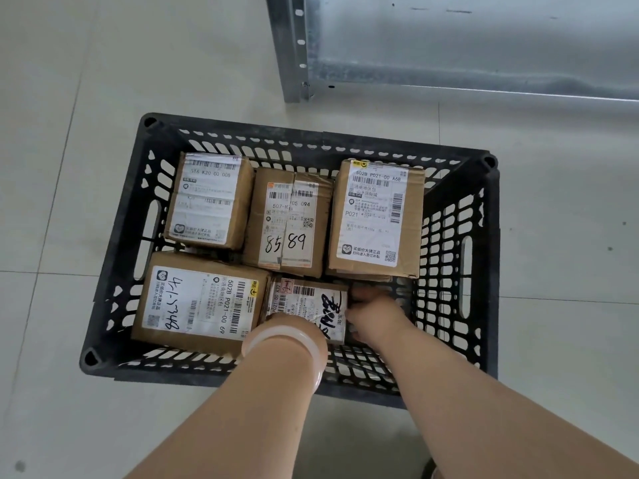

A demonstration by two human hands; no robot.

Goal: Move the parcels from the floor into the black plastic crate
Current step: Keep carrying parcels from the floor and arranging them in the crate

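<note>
Step in hand: I judged this to be the set-down of one more parcel, with both hands inside the black plastic crate.
Where the parcel sat: the small parcel lay low in the near row, just beside the near-left parcel and in front of the middle parcel.
Right hand: my right hand was at the small parcel's right edge, its fingers curled round that edge in a grip.
Left hand: my left hand met the parcel's near edge. Its fingers were hidden under the wrist and a pale bangle, so I could not tell whether they held or only steadied.
Back row: the far-left parcel and the far-right parcel flanked the middle one, all label side up.
Materials: the parcels were brown cardboard boxes, square-cornered, taped, with glossy white labels carrying barcodes and black marker. The crate was rigid plastic with lattice walls, slot handles and a perforated bottom.
Surroundings: pale tiled floor and a grey metal rack beyond the crate.
Progress: I saw no parcel on the visible floor, so I took the task as near its end, though the view was limited.
Next move: it called for loosening both hands once the box lay flat, then lifting them straight up so the neighbours weren't nudged. Open space remained at the near right.
</note>
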